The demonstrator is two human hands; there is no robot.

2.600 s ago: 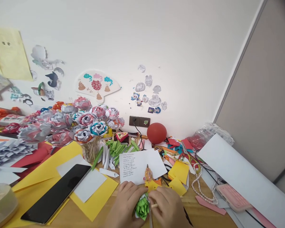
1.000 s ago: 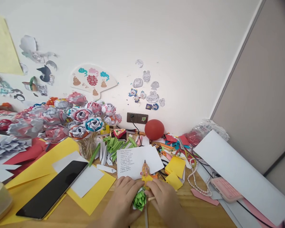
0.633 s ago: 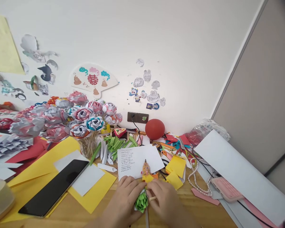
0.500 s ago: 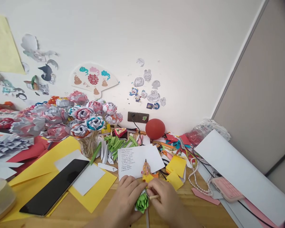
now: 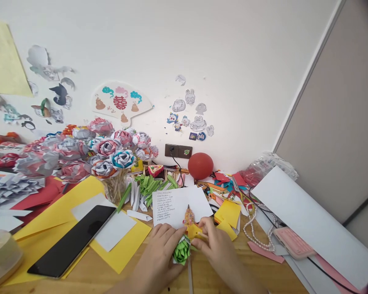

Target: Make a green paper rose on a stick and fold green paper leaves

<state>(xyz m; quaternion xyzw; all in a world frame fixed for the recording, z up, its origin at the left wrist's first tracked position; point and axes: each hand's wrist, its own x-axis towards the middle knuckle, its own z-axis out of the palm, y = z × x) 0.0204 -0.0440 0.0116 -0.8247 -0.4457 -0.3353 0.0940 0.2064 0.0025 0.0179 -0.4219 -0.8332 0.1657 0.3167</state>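
My left hand [image 5: 162, 253] is closed around a green paper flower [image 5: 181, 250] with white at its edge, held low over the wooden table [image 5: 147, 281]. Just right of the flower, my right hand [image 5: 213, 245] pinches a thin pale stick [image 5: 203, 235], most of it hidden by the fingers. Beyond both hands is a yellow item [image 5: 195, 232] with a small dark dot, close to the right fingertips. Behind it a multicoloured, bumpy cone with a dark tip [image 5: 189, 216] overlaps a handwritten white sheet [image 5: 168, 208].
A black tablet or phone [image 5: 72, 241] lies on yellow paper [image 5: 122, 257] at left. Paper roses [image 5: 122, 158] stand behind it. Folded green strips [image 5: 150, 185], a red balloon [image 5: 200, 165], scissors [image 5: 237, 188], a pearl string [image 5: 248, 230] and a pink power bank-like block [image 5: 294, 243] surround the workspace.
My right hand has moved slightly up and away from the flower, its stick now pointing near the yellow item. The left hand stays on the flower, which has turned a little and shows more.
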